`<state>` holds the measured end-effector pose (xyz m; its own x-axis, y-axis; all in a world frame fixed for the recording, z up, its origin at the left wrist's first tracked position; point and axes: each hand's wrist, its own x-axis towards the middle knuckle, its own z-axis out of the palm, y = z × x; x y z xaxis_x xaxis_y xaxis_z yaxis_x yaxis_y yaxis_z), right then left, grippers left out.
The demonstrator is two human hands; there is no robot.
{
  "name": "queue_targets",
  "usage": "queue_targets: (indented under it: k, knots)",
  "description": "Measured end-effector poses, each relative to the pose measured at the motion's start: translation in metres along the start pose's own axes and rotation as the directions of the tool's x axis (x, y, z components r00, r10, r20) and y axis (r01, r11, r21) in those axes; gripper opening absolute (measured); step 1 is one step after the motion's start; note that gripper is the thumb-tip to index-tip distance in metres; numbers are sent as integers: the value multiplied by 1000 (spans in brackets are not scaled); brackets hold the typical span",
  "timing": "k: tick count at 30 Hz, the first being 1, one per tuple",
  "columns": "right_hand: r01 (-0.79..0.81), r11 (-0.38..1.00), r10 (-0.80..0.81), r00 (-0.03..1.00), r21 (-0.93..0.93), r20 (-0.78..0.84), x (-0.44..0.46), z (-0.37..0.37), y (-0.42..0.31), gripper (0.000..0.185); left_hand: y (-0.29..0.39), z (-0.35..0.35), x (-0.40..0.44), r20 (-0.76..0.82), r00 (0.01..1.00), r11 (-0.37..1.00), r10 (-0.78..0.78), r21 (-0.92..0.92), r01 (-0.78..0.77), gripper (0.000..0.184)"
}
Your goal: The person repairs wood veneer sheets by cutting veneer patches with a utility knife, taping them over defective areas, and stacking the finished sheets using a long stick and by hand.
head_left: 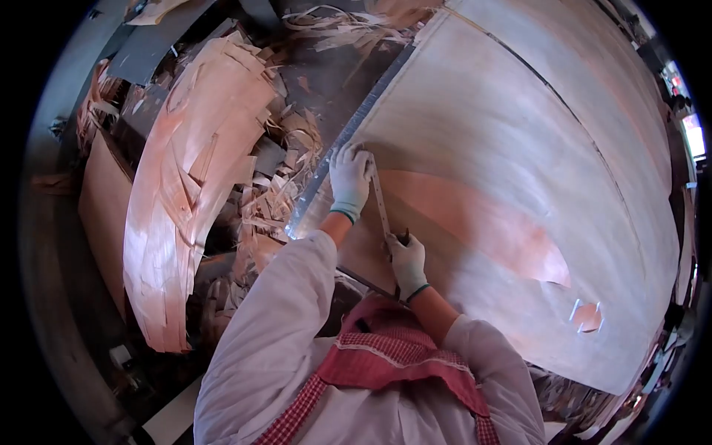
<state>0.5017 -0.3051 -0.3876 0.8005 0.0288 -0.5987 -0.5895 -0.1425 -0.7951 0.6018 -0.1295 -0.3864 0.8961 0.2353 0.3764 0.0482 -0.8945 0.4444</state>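
Note:
My left hand (350, 178), in a white glove with a green cuff, grips the upper end of a pale measuring strip (380, 200) at the metal-edged left side of a large wooden sheet (475, 133). Near the sheet's front edge, my right hand (407, 261), gloved the same way, is closed around the strip's lower end and a small dark tool (404, 237). The strip lies across the sheet's corner between both hands. A reddish patch (475, 222) shows on the sheet just right of the strip.
Curved stacked veneer sheets (185, 185) stand to the left, with torn veneer scraps (259, 215) heaped beside them. A metal edge strip (348, 133) runs along the sheet's left side. A small orange-brown patch (587, 317) sits at the lower right of the sheet.

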Motion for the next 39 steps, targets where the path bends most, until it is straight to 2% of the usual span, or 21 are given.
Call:
queue_targets:
  k: [1, 2, 4, 6, 7, 8, 9, 11, 14, 15, 18, 20, 23, 24, 27, 30, 33, 34, 35, 36, 39]
  knots:
    - [21, 1000, -21, 1000, -16, -14, 1, -2, 6, 17, -2, -5, -9, 52, 997, 997, 61, 45, -63, 28]
    - [196, 950, -211, 977, -243, -35, 2, -6, 0, 18, -6, -8, -13, 107, 986, 988, 124, 83, -133, 30]
    - [437, 623, -539, 841, -648, 49, 9, -29, -18, 21, -10, -12, -17, 167, 981, 986, 101, 112, -120, 34]
    - [376, 688, -484, 875, -620, -7, 13, -63, -32, 23, -3, -16, -16, 220, 971, 983, 94, 136, -126, 38]
    - [203, 863, -251, 967, -462, -43, 2, -78, -47, 22, 5, -21, -13, 242, 966, 980, 95, 146, -133, 40]
    - [139, 927, -177, 981, -350, -80, -4, -90, -37, 22, 13, -20, -9, 259, 961, 978, 99, 154, -142, 42]
    - [81, 970, -108, 988, -231, -107, -10, -101, -22, 21, 15, -7, -19, 254, 937, 951, 242, 129, -280, 47]
    - [-39, 999, 35, 990, -27, -135, -30, -112, -16, 23, 82, -25, -29, 551, 729, 857, 406, 48, -513, 46]
    - [171, 985, -162, 965, 26, -207, -27, -113, -2, 24, 93, 2, -70, 459, 599, 746, 656, -275, -607, 43]
    - [203, 887, -295, 940, -415, -172, -25, -131, -10, 21, 95, 8, -71, 447, 600, 735, 664, -239, -635, 40]
    - [224, 653, -339, 941, -723, -15, -4, -166, -55, 18, 107, 3, -63, 443, 602, 727, 664, -193, -659, 32]
    - [212, 821, -281, 958, -530, -53, 20, -179, -77, 18, 124, 7, -32, 432, 640, 763, 636, -227, -605, 28]
    - [119, 971, -119, 993, -207, 13, 17, -182, -89, 17, 151, 26, 17, 261, 827, 867, 498, -173, -468, 24]
    - [59, 993, -52, 996, -98, 67, 13, -180, -87, 16, 150, 27, 20, 289, 814, 864, 504, -178, -471, 25]
    - [63, 988, -50, 994, -143, 97, -5, -165, -52, 14, 135, 19, 16, 368, 753, 838, 546, -233, -494, 29]
    - [-67, 982, 61, 997, 179, 41, -32, -145, -39, 14, 109, 1, -31, 434, 627, 760, 647, -303, -575, 35]
    - [17, 984, -6, 998, 177, -63, -29, -130, -6, 23, 98, -6, -60, 517, 506, 692, 691, -271, -669, 40]
    - [144, 979, -160, 982, -147, -99, -28, -138, -10, 25, 93, -5, -62, 535, 492, 694, 687, -279, -664, 40]
    - [238, 856, -311, 946, -460, -90, -25, -152, -18, 27, 94, -3, -60, 550, 476, 691, 686, -291, -661, 41]
    - [279, 633, -434, 900, -722, -33, -22, -168, -27, 30, 96, -2, -61, 565, 480, 701, 671, -275, -658, 43]
    - [210, 826, -338, 927, -522, -162, 13, -233, -36, 28, 115, -7, -54, 583, 495, 721, 644, -248, -647, 44]
